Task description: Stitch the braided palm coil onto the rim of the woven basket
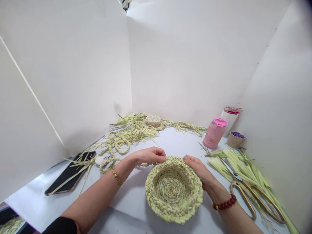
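Note:
A round, pale green woven basket [174, 187], coiled from plaited husk, faces me with its hollow side up. My right hand [198, 170] grips its upper right rim, thumb on top and the other fingers mostly out of sight behind. At the upper left rim, my left hand [152, 156] is closed in a pinch on the husk braid [143, 164], which runs out leftward beneath the wrist. Whether a needle or thread is between those fingertips cannot be made out. More looped braid [119, 143] lies on the table beyond my left forearm.
A small woven hat [153, 121] sits among loose husk strips at the back. On the left lies a black phone [73, 172]. To the right are a pink bottle [214, 134], a paper cup [235, 139], a white container [229, 122], husks and gold-handled scissors [253, 191]. White panels enclose the table.

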Available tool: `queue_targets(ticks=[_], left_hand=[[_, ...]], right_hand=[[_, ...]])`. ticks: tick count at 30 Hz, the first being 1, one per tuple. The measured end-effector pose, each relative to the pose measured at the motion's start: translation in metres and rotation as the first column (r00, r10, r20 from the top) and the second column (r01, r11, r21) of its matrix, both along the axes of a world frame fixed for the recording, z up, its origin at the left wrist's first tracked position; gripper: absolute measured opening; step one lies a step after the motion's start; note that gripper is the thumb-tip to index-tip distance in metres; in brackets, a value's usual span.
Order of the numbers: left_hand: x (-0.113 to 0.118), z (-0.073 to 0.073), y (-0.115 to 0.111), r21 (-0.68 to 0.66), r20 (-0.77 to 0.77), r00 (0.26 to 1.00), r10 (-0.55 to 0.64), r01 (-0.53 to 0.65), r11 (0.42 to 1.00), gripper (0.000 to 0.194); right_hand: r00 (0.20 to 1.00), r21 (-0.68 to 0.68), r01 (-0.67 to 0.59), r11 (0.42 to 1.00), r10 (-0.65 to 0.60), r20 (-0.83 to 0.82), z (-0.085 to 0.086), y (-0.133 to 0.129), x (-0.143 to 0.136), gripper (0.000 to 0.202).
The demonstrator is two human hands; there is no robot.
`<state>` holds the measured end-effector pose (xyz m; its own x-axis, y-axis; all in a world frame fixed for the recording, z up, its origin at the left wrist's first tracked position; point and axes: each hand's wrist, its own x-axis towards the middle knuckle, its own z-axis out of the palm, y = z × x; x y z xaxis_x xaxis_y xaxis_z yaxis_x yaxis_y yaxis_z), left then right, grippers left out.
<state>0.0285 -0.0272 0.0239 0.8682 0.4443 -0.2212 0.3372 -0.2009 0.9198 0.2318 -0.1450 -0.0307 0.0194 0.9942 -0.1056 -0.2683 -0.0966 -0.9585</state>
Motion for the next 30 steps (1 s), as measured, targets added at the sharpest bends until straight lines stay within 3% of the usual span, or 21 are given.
queue_targets(ticks=[6, 10, 14, 17, 20, 25, 30], left_hand=[[-0.006, -0.004, -0.009, -0.019, -0.016, 1.0, 0.015, -0.015, 1.0, 0.027], [-0.001, 0.006, -0.018, 0.168, 0.029, 0.998, 0.052, -0.056, 0.984, 0.024], [0.01, 0.011, -0.021, 0.309, 0.041, 0.999, -0.006, -0.007, 0.951, 0.022], [0.019, 0.004, -0.021, 0.4, 0.079, 0.997, 0.003, -0.035, 0.916, 0.02], [0.025, -0.011, -0.02, 0.456, 0.124, 0.988, 0.096, -0.143, 0.878, 0.019], [0.029, -0.032, -0.019, 0.304, 0.156, 0.973, 0.168, -0.209, 0.93, 0.023], [0.027, -0.034, -0.018, 0.166, 0.227, 0.96, 0.161, -0.202, 0.965, 0.033]], right_hand=[[0.997, 0.007, 0.009, 1.0, -0.01, 0.078, 0.001, -0.003, -0.002, 0.04], [0.963, 0.03, -0.03, 0.999, 0.021, 0.267, 0.017, -0.007, 0.006, 0.038], [0.847, 0.098, -0.024, 0.995, -0.031, 0.531, 0.043, -0.004, 0.016, 0.03], [0.794, 0.12, -0.05, 0.992, -0.033, 0.606, 0.05, 0.004, 0.012, 0.026], [0.817, 0.093, -0.065, 0.994, -0.001, 0.576, 0.042, 0.012, 0.005, 0.03], [0.879, 0.081, -0.047, 0.996, 0.003, 0.476, 0.027, 0.016, 0.004, 0.031], [0.904, 0.07, -0.067, 0.995, 0.031, 0.427, 0.025, 0.016, 0.007, 0.029]])
